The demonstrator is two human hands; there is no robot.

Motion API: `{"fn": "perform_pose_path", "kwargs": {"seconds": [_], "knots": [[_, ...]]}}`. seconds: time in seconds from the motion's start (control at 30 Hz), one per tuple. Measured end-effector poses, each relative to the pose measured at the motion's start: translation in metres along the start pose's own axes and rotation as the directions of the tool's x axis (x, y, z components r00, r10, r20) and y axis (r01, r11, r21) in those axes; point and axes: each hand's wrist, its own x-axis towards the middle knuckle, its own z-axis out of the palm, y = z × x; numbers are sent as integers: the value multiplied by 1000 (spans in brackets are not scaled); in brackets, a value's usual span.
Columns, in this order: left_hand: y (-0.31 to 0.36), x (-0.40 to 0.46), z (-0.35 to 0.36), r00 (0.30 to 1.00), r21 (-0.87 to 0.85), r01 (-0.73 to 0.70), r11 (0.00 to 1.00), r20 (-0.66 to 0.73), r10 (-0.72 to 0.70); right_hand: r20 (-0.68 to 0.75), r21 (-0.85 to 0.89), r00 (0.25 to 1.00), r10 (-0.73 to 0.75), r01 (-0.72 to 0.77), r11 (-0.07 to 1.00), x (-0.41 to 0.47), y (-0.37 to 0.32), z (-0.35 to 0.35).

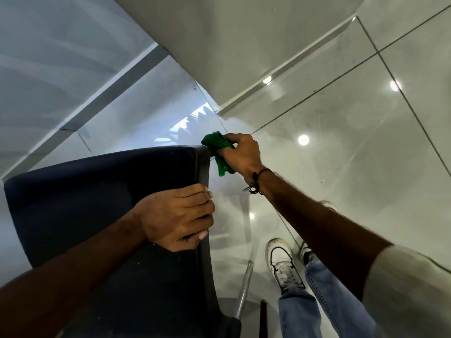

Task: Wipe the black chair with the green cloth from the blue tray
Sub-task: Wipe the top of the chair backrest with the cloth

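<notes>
The black chair (92, 198) fills the lower left, seen from above, with its dark backrest facing me. My left hand (175, 215) grips the backrest's right edge, fingers wrapped over it. My right hand (240, 152) is closed on the bunched green cloth (217, 145) and presses it against the backrest's upper right corner. Part of the cloth hangs below my palm. The blue tray is not in view.
Glossy white floor tiles (341, 132) spread to the right, with ceiling lights reflected in them. My feet in white sneakers (284, 262) stand right of the chair. A chrome chair leg (242, 291) runs down by them. A pale wall with a grey strip (102, 98) lies behind the chair.
</notes>
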Motion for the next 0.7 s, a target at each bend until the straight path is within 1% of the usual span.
{"fn": "perform_pose_path", "kwargs": {"seconds": [0.1, 0.13, 0.2, 0.23, 0.27, 0.33, 0.37, 0.5, 0.6, 0.63, 0.67, 0.7], "knots": [[0, 0, 1, 1000, 11, -4, 1000, -3, 4, -27, 69, 998, -57, 59, 996, -10, 1, 1], [0, 0, 1, 1000, 13, -2, 1000, 2, 2, -35, 56, 997, -72, 74, 996, -9, 2, 2], [1, -1, 3, 1000, 7, 7, 1000, 5, -7, -22, -44, 997, -79, 78, 996, -2, 8, 5], [1, -2, 3, 1000, 1, 11, 1000, 3, -11, -4, -75, 999, -36, 36, 997, 3, 11, 5], [2, -2, 4, 1000, -4, 15, 1000, 1, -15, 14, -60, 999, 47, -46, 997, 8, 14, 3], [2, -2, 4, 1000, -9, 13, 1000, -3, -13, 62, 48, 974, 220, -223, 974, 15, 18, -6], [0, -2, 5, 1000, -10, 13, 1000, -1, -13, 90, 114, 962, 260, -269, 956, 15, 20, -11], [4, 0, 1, 999, -10, 37, 999, 24, -36, 249, 378, 933, 259, -340, 861, -26, 23, -50], [12, 8, -11, 992, 46, 98, 994, 76, -101, 370, 482, 899, 233, -400, 779, -74, 27, -95], [17, 13, -19, 983, 95, 132, 987, 116, -143, 385, 501, 895, 225, -407, 764, -93, 26, -113], [23, 18, -29, 961, 134, 180, 974, 188, -204, 387, 506, 896, 220, -405, 761, -113, 25, -133], [31, 24, -37, 918, 143, 248, 958, 282, -279, 388, 512, 896, 217, -405, 757, -130, 23, -150]]}}
